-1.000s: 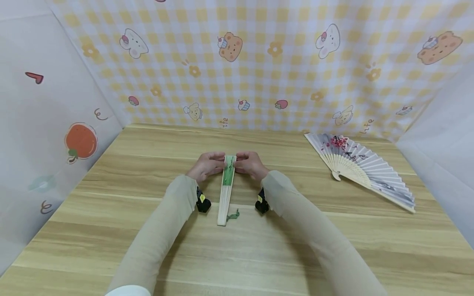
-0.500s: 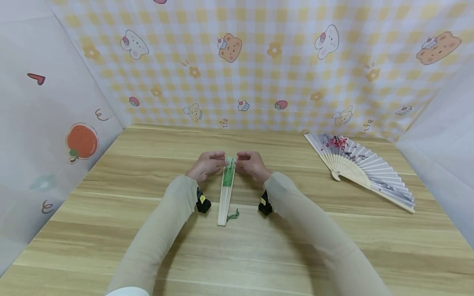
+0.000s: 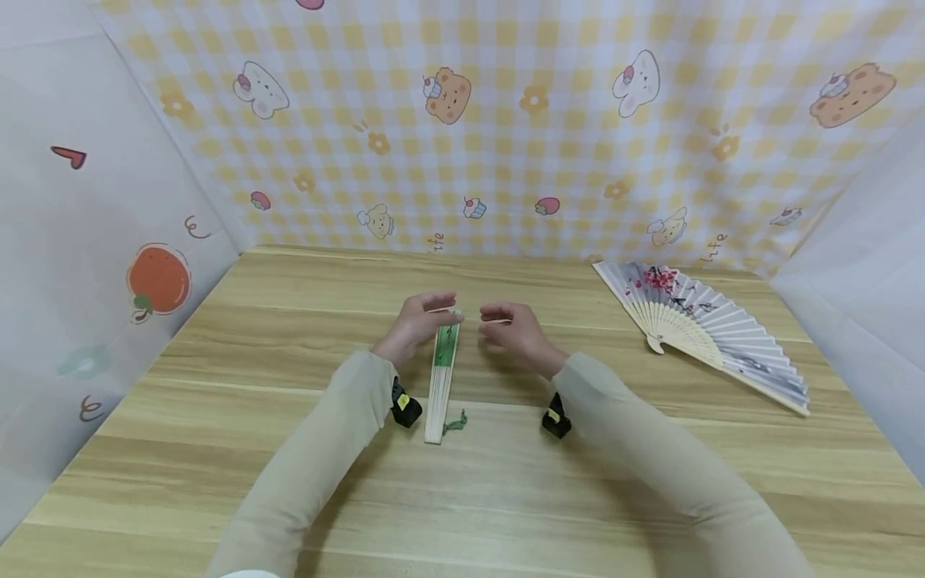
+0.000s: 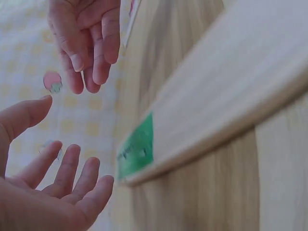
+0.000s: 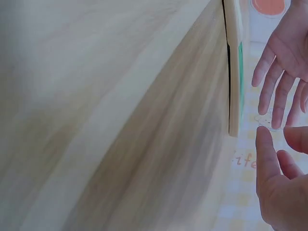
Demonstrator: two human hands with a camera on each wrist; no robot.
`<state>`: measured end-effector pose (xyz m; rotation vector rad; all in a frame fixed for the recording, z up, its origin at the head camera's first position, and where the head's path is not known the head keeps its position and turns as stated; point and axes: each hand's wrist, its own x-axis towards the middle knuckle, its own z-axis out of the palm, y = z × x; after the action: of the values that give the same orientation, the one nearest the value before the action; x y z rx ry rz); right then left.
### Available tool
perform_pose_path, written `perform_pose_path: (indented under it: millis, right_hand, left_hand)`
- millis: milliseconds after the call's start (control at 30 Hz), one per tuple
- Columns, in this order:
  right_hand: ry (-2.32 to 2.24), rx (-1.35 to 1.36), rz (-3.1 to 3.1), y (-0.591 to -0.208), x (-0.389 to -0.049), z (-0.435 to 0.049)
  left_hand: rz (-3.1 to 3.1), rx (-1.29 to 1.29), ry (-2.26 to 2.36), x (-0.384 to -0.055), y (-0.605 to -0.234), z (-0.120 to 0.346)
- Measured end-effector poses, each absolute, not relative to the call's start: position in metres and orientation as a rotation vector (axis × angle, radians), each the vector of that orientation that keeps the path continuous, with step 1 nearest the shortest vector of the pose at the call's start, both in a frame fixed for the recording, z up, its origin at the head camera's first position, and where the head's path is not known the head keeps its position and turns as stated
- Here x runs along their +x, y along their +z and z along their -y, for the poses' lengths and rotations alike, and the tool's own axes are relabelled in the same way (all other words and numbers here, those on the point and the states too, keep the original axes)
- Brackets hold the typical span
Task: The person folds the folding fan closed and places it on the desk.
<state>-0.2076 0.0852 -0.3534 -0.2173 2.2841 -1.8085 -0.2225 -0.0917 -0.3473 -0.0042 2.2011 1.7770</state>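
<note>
A folded hand fan (image 3: 446, 345) with green paper and pale wooden ribs lies lengthwise on the table in the head view. A green tassel (image 3: 456, 421) is beside its near end. My left hand (image 3: 422, 321) is over the fan's far end, thumb overlapping the green part in the head view. In the left wrist view the same left hand (image 4: 57, 192) has spread, relaxed fingers that hold nothing. My right hand (image 3: 516, 329) hovers to the right of the fan, apart from it, its fingers loosely bent around nothing. The right wrist view shows the fan (image 5: 235, 72) edge-on.
An unfolded hand fan (image 3: 711, 325) with grey paper and pink blossoms lies at the back right of the wooden table (image 3: 506, 498). Behind the table hangs a yellow checked cloth (image 3: 506, 144). White cloth (image 3: 94, 241) walls the left side.
Both hands have come away from the green fan's sides. The right hand has moved right; the left has shifted slightly right, over the fan. The fan stays in about the same place.
</note>
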Motion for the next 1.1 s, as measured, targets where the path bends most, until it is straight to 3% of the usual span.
perform_pose_path:
  millis: [433, 900, 1100]
  right_hand:
    - [-1.908, -0.220, -2.058, -0.347, -0.169, -0.151]
    - [-1.807, -0.299, -2.327, -0.346, -0.150, -0.219]
    - [-1.666, -0.456, -2.564, -0.346, -0.140, -0.242]
  left_hand:
    - [-2.246, 0.193, 1.815, -0.201, -0.338, 0.067]
    - [-2.137, 0.454, 1.871, -0.179, -0.329, 0.031]
    - [-2.144, 0.508, 1.838, -0.180, -0.338, 0.009]
